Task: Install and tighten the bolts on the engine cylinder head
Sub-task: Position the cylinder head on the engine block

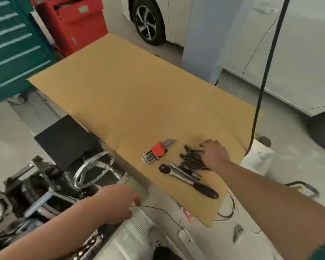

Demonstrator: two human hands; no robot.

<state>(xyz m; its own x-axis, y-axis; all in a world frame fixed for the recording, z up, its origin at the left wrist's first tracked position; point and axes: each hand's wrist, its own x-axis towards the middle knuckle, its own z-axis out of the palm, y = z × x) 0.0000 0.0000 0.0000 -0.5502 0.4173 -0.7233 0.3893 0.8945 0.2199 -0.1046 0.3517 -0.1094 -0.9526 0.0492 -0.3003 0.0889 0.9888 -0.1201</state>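
A heap of black bolts (192,158) lies on the sheet of brown cardboard (124,87) that covers the counter (257,158), near its right front corner. The right hand (215,153) rests on the right side of the heap, fingers bent down over the bolts; whether it has actually gripped any cannot be told. Just in front of the bolts, touching the pile, lies a ratchet wrench (188,180) with a black handle, its head pointing left. To the left of the bolts sits a set of hex keys (158,151) in a red holder. The left hand (118,202), blurred, hangs low at the counter's near-left edge with fingers loosely curled, holding nothing visible. Left of it stands the engine (26,194), dark and out of focus. Beyond the counter are a green tool cabinet (13,44), a red tool cart (71,23) and a white car (176,17).
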